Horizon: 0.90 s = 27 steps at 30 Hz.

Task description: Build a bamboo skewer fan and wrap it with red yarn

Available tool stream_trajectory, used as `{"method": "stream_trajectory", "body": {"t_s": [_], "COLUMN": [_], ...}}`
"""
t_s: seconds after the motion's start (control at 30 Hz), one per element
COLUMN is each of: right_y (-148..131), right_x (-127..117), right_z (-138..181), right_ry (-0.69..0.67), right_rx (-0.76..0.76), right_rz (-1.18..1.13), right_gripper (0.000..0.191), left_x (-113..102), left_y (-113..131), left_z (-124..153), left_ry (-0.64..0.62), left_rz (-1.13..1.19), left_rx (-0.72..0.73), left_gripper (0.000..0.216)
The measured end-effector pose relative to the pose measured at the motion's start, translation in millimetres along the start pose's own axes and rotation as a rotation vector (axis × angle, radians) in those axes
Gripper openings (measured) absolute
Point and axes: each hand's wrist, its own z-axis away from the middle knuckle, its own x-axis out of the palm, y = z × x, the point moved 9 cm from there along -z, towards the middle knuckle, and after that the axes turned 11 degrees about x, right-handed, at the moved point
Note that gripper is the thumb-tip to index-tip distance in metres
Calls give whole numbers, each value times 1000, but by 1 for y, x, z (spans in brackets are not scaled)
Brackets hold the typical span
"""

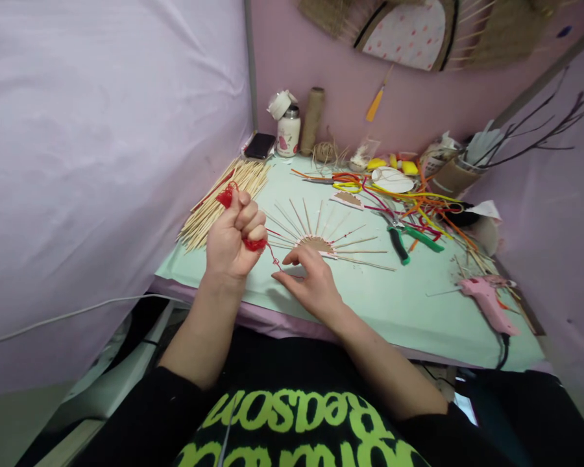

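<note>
Red yarn (255, 244) over the surface (394, 311), near its front edge: bunched in our clenched left hand (233, 237), its strand slanting down rightward to our right hand (314, 282) (pinching or not, we cannot tell).

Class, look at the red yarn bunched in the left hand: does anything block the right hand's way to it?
Nothing visible does. From the red yarn in the left hand, only its own thin, tangled strand runs down toward the right hand.
</note>
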Motion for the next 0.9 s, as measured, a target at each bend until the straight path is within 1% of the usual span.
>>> {"method": "stream_trajectory", "body": {"t_s": [0.07, 0.3, 0.43, 0.53, 0.63, 0.77, 0.9], "right_y": [0, 5, 6, 7, 17, 31, 40], "right_x": [2, 7, 2, -5, -11, -11, -7], "right_z": [0, 0, 3, 5, 7, 9, 12], "right_ry": [-13, -64, -82, -122, -190, -287, -266], "right_rx": [-1, 29, 43, 95, 223, 379, 467], "right_rz": [2, 19, 30, -12, -115, -392, -673], "right_gripper": [11, 14, 15, 14, 12, 14, 20], "left_x": [0, -3, -11, -19, -26, -33, -34], "left_y": [0, 7, 13, 13, 9, 0, -7], "left_z": [0, -4, -10, -15, -18, -20, -20], "left_ry": [-4, 7, 39, 73, 103, 142, 142], "left_rz": [7, 12, 16, 12, 21, 51, 86], "left_rx": [2, 38, 70, 84, 70, 34, -4], "left_gripper": [42, 38, 38, 36, 37, 38, 38]}}
